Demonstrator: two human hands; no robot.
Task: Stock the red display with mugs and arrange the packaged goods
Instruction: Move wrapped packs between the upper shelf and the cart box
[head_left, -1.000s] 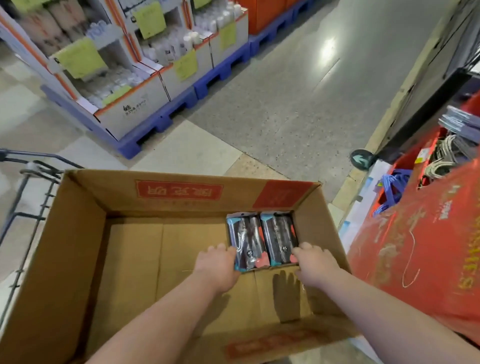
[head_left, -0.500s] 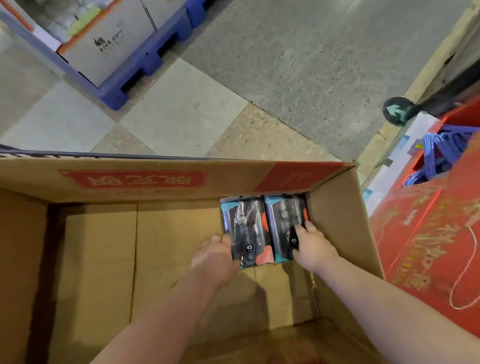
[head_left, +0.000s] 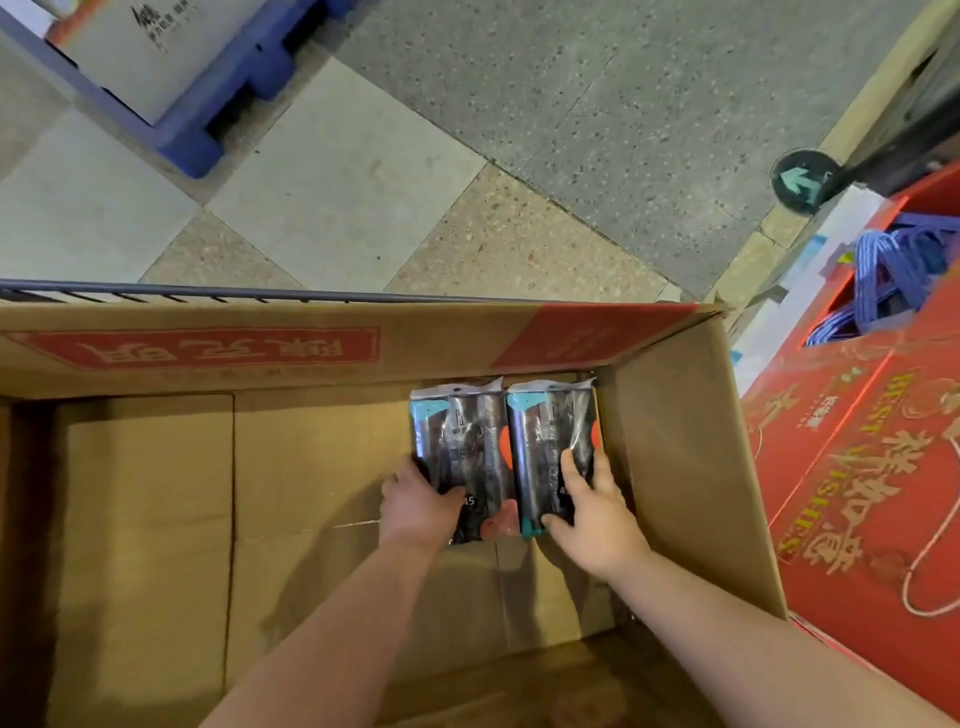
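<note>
Both hands are down in the cardboard box (head_left: 680, 467), which fills the lower frame. Two shrink-wrapped packs sit side by side, touching, at center-right against the box's far wall. The right pack (head_left: 550, 431) is tight to the box's right wall, and the left pack (head_left: 457, 436) is just beside it.

Left hand (head_left: 421, 501), center frame: fingers curled round the left pack's lower-left edge, thumb across the front near a "45" label. That's a firm hold.

Right hand (head_left: 592, 512): fingers laid over the right pack's lower front, thumb along its bottom edge. It looks like a grip, tho the pack's far side is hidden, so I can't see how deep the fingers wrap.

Both packs are dark w/ teal corners and an orange patch. What's inside isn't clear thru the glare.

The rest of the box floor is bare cardboard, and there's a red printed strip on the far flap.

The red display (head_left: 857, 493) stands at the right edge, just beside the box, w/ blue cords (head_left: 893, 280) bunched in its top opening at upper right.

A wire cart rail (head_left: 260, 296) runs behind the box. A blue pallet (head_left: 197, 140) is at upper left, and a green arrow sticker (head_left: 800, 179) is on the floor at upper right.
</note>
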